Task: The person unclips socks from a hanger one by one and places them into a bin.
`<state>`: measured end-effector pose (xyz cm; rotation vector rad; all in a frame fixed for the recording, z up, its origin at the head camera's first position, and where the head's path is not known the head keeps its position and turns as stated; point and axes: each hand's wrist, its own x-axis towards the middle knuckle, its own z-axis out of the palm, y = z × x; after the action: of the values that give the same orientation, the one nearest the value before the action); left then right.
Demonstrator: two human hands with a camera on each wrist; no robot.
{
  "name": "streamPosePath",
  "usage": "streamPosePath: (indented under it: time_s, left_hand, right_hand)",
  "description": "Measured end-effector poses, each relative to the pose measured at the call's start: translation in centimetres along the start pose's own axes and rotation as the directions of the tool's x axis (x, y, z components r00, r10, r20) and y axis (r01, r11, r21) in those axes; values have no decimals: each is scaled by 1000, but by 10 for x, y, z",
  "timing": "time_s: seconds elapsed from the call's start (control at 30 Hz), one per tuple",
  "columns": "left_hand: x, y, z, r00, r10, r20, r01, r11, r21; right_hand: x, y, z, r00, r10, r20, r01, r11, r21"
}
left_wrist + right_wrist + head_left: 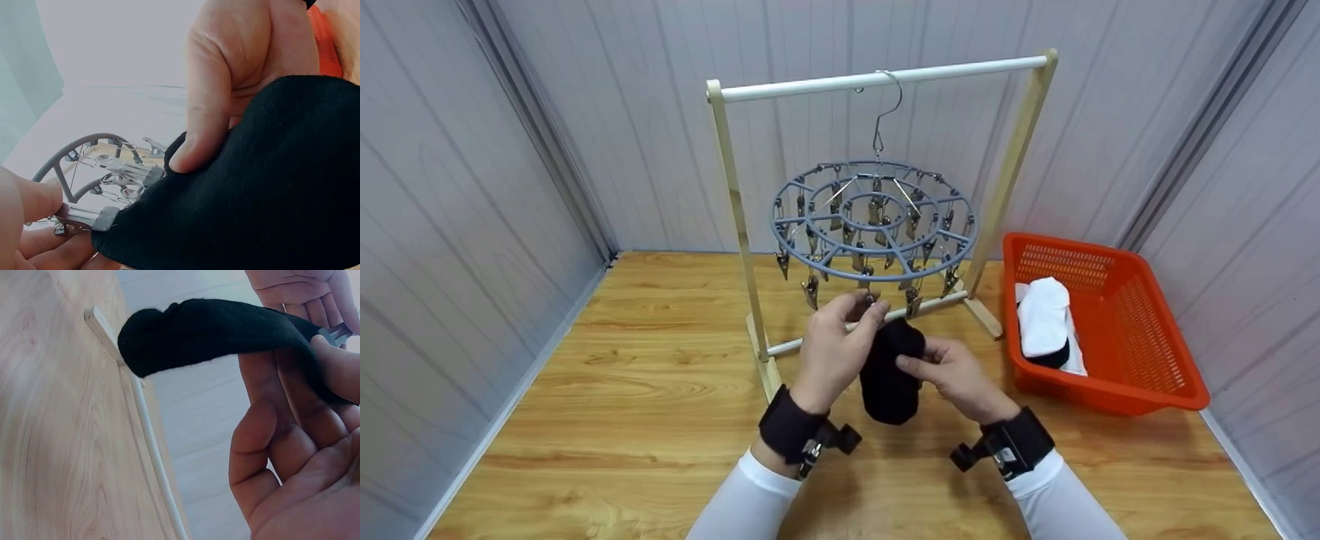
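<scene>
A black sock [891,386] hangs below the front rim of the round grey clip hanger [840,270]. My left hand [836,345] pinches a metal clip [84,216] between thumb and fingers, and the clip's tip meets the sock's upper corner. My right hand [960,379] holds the sock's upper edge, thumb on the near face and fingers behind it. In the right wrist view the sock's free end [163,340] juts out to the left. Whether the clip's jaws have closed on the fabric is hard to tell.
The hanger hooks onto the white bar [810,86] of a wooden stand [1012,165]. More metal clips dangle from its rings. To the right, an orange basket [1132,397] contains white socks [1044,315] and something black. Panel walls enclose the wooden surface [645,420].
</scene>
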<state>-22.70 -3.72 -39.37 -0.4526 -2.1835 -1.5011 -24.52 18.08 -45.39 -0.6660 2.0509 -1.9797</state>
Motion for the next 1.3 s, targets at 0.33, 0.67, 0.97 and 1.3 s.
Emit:
streamPosePath:
  time_s: [0.33, 0.67, 0.97, 1.3]
  left_hand:
    - [0, -5, -2, 994, 102, -29, -101, 995, 27]
    - [1, -5, -2, 987, 155, -37, -153, 987, 50]
    - [2, -6, 0, 981, 182, -68, -177, 981, 77]
    - [2, -7, 1, 975, 207, -76, -200, 976, 91]
  right_hand:
    - [0, -1, -1, 1000, -10, 16, 10, 1000, -15]
    - [-1, -1, -8, 1000, -21, 5, 21, 999, -50]
    - [-2, -4, -17, 1000, 21, 12, -20, 996, -84]
    - [-3, -7, -29, 998, 62, 33, -57, 986, -157]
